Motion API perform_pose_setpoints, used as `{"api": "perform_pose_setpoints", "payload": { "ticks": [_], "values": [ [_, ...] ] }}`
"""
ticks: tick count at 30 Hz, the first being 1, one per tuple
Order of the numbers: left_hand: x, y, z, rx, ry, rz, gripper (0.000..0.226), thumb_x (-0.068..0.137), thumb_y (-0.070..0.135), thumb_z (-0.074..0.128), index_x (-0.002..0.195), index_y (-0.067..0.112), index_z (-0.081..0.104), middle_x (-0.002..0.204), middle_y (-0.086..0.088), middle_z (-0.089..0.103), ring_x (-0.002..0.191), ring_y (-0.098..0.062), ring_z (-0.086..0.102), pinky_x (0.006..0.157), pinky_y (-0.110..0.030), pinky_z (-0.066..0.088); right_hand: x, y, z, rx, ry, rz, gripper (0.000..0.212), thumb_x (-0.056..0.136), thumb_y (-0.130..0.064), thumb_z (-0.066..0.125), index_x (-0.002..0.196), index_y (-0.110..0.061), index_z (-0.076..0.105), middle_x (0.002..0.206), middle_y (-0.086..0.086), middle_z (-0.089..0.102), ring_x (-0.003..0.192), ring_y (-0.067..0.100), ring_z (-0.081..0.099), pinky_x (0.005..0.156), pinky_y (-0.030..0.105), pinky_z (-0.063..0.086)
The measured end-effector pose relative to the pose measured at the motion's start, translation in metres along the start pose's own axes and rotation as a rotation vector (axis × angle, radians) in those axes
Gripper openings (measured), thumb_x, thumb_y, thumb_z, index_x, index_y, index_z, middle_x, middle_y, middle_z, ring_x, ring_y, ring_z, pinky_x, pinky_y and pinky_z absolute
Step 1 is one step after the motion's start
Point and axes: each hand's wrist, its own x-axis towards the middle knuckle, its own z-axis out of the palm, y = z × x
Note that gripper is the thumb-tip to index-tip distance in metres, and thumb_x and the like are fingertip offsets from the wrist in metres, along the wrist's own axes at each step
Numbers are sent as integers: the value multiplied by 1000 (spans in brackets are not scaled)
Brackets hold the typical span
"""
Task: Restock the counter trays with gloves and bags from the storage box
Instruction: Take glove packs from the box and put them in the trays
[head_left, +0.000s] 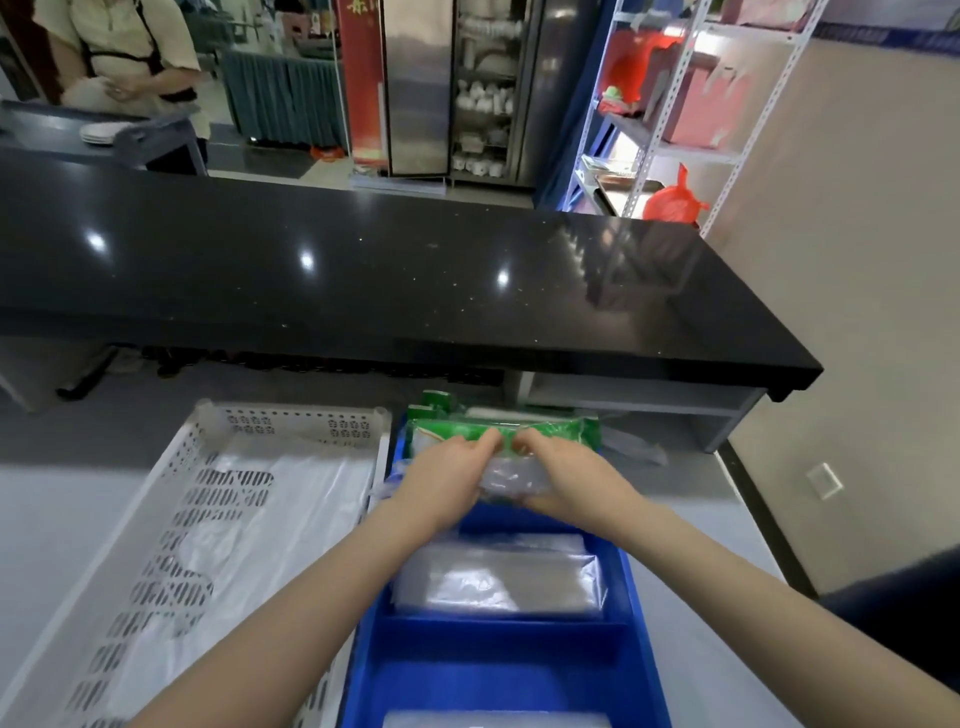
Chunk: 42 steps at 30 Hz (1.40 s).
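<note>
A long glossy black counter (363, 270) runs across the middle of the frame, with a lower grey work surface (62, 519) in front of it. On that surface, at lower left, sits a white perforated tray (291, 415) lined with loose white plastic bags (270, 509). Just beside it, at lower centre, is a blue divided bin (498, 670). White metal shelving (675, 104) stands at upper right, and another person (130, 52) stands behind a far counter at upper left. A stack of clear plastic packs (498, 577) fills the bin's middle compartment. A pack with a green printed top and clear lower half (550, 428) lies over the bin's far end; whether it rests there or is lifted cannot be told. Both bare arms reach in from the bottom edge. The left hand (441, 483) and right hand (571, 483) sit close together on this pack, fingers curled, pinching it near the seam between green and clear. A red bag (672, 200) hangs on the lower shelving, and white plates (98, 132) sit at upper left.
</note>
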Motion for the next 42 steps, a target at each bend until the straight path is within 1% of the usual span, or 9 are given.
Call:
{"api": "perform_pose_setpoints", "payload": {
  "ticks": [5,9,13,16,20,24,28,35,42],
  "values": [
    [15,-7,23,-113,46,159,43,72,17,76,107,16,51,101,-1,62,88,-21,57,67,-29,43,3,20,26,-241,264,-139,40,53,0,77,88,-12,61,71,4,61,66,26,56,58,31,45],
    [6,-21,31,-138,8,272,46,75,31,77,113,16,54,112,-2,55,90,-14,56,72,-27,49,7,27,38,-253,241,-131,38,52,1,77,83,-14,61,72,1,58,65,23,53,55,31,42],
    [-20,-41,30,-79,11,246,38,89,43,57,123,26,58,132,-4,49,109,-16,54,86,-31,51,1,30,48,-116,150,-114,34,55,-4,81,82,-10,62,75,5,62,69,26,59,54,32,49],
    [-26,-41,26,61,32,268,38,81,29,68,118,31,64,118,-4,59,107,-21,56,84,-35,48,-2,32,47,-20,86,-71,22,70,-5,73,91,-8,66,87,8,66,83,28,61,63,37,52],
    [-19,-35,23,-55,-125,140,44,85,12,63,125,28,61,117,1,61,100,-20,59,75,-28,48,-8,28,43,-154,199,-194,7,73,-14,77,76,-13,71,80,3,65,78,25,61,64,33,51],
    [-14,-29,22,-51,-270,3,41,85,9,55,120,28,45,102,0,68,81,-24,62,65,-38,51,-22,27,46,-207,155,-132,35,94,-43,45,87,-24,73,106,-1,59,100,20,53,85,35,47],
    [-15,-30,23,-105,-347,9,12,93,28,41,103,27,48,91,-2,65,77,-23,59,67,-40,51,-20,24,47,-150,76,-50,30,95,-36,50,91,-17,73,99,2,60,92,22,54,77,37,47],
    [-20,-32,23,-130,-290,-3,26,97,33,47,105,16,65,110,2,49,84,-19,57,75,-34,48,-15,34,41,160,-8,177,14,92,-27,57,99,-20,68,100,-3,72,93,17,65,82,36,52],
    [-22,-34,19,-49,-176,16,27,97,31,48,112,24,69,112,4,68,102,-17,59,88,-35,47,-8,31,47,-212,112,9,10,85,-15,65,83,-9,73,86,6,58,81,25,54,60,37,47]
  ]
}}
